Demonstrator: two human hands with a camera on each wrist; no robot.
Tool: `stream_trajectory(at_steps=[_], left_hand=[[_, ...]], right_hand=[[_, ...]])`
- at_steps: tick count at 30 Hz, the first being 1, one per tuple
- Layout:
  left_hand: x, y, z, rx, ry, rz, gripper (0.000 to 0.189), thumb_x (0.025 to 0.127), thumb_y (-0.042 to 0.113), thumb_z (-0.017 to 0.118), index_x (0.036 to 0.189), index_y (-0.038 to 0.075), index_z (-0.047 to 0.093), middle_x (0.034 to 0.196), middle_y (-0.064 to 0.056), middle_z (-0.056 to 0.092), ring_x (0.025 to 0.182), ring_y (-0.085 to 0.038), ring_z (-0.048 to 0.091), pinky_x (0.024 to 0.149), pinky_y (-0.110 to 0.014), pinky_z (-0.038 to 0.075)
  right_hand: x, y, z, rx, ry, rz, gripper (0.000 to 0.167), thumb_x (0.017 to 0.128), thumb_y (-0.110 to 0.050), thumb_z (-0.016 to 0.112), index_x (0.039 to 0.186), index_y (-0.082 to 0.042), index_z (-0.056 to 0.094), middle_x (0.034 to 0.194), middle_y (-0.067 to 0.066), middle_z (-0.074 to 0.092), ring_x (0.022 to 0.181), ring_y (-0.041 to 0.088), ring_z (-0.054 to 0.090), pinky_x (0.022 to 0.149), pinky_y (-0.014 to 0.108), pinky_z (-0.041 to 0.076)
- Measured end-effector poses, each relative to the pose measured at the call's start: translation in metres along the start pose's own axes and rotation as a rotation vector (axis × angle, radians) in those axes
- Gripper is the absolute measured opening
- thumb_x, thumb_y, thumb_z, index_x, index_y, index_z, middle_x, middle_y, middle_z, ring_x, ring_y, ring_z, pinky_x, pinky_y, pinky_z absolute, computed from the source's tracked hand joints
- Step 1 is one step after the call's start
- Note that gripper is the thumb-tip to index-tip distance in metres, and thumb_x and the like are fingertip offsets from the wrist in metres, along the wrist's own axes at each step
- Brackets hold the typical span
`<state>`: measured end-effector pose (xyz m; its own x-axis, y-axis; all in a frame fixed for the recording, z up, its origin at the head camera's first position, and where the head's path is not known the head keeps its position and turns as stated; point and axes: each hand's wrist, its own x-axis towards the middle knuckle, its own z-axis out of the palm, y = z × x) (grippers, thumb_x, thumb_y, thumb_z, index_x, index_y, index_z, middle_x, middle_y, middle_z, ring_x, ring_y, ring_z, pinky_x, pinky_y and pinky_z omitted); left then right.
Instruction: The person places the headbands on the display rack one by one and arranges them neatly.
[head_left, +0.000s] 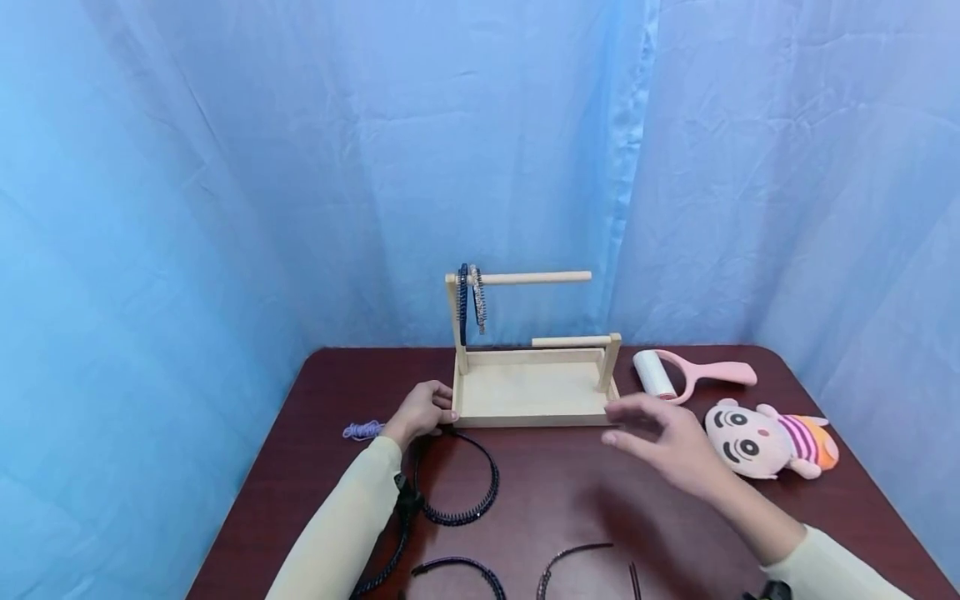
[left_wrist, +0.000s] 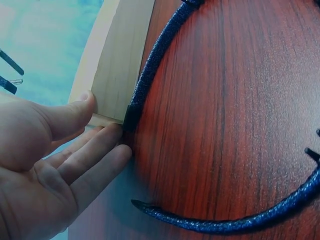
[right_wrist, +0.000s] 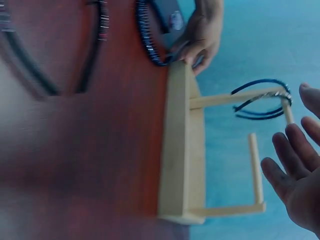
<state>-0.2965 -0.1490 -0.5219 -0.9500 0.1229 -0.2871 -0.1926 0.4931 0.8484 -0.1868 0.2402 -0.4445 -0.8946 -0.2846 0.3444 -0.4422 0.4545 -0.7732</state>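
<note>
A pale wooden rack (head_left: 536,421) has a shallow tray base, a tall peg at the left and a low peg at the right. Two headbands (head_left: 462,304) hang near the post end of the tall peg. My left hand (head_left: 422,408) holds the tray's left front corner, its thumb (left_wrist: 75,115) against the wood and fingers at the end wall. Beside that corner a dark toothed headband (head_left: 483,500) lies on the table. My right hand (head_left: 667,442) hovers near the rack's right front corner, holding nothing, fingers apart and slightly bent.
Several more headbands (head_left: 461,560) lie along the near side of the dark red table (head_left: 555,492). A purple cord bundle (head_left: 363,430) is left of my left hand. At the right are a pink-handled lint roller (head_left: 720,372) and a plush doll (head_left: 757,442). Blue curtains (head_left: 480,150) hang behind.
</note>
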Motion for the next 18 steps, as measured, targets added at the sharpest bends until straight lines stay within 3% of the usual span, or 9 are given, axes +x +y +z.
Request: stream_trajectory(at_steps=[8, 12, 18], left_hand=[[0.004, 0.005, -0.001, -0.005, 0.006, 0.009, 0.038, 0.095, 0.004, 0.073, 0.130, 0.001, 0.061, 0.121, -0.018, 0.067, 0.097, -0.026, 0.070, 0.074, -0.043, 0.062], [0.004, 0.004, -0.001, -0.006, -0.004, 0.005, 0.038, 0.095, 0.004, 0.073, 0.131, 0.000, 0.061, 0.122, -0.019, 0.067, 0.097, -0.026, 0.070, 0.073, -0.042, 0.062], [0.001, 0.003, -0.002, -0.009, -0.011, -0.006, 0.039, 0.095, 0.004, 0.072, 0.132, 0.000, 0.060, 0.123, -0.019, 0.066, 0.098, -0.027, 0.070, 0.076, -0.044, 0.062]], right_hand=[[-0.063, 0.015, -0.012, -0.033, -0.092, -0.142, 0.036, 0.082, -0.008, 0.087, 0.111, -0.024, 0.072, 0.105, -0.009, 0.072, 0.091, 0.006, 0.070, 0.077, 0.022, 0.059], [-0.095, 0.030, -0.008, 0.049, -0.183, -0.225, 0.039, 0.081, -0.001, 0.085, 0.111, -0.021, 0.070, 0.104, -0.008, 0.070, 0.087, 0.006, 0.070, 0.071, 0.022, 0.059], [-0.131, 0.051, 0.010, 0.184, -0.333, -0.216, 0.038, 0.086, 0.004, 0.079, 0.118, -0.013, 0.069, 0.108, 0.002, 0.070, 0.090, 0.012, 0.069, 0.068, 0.025, 0.059]])
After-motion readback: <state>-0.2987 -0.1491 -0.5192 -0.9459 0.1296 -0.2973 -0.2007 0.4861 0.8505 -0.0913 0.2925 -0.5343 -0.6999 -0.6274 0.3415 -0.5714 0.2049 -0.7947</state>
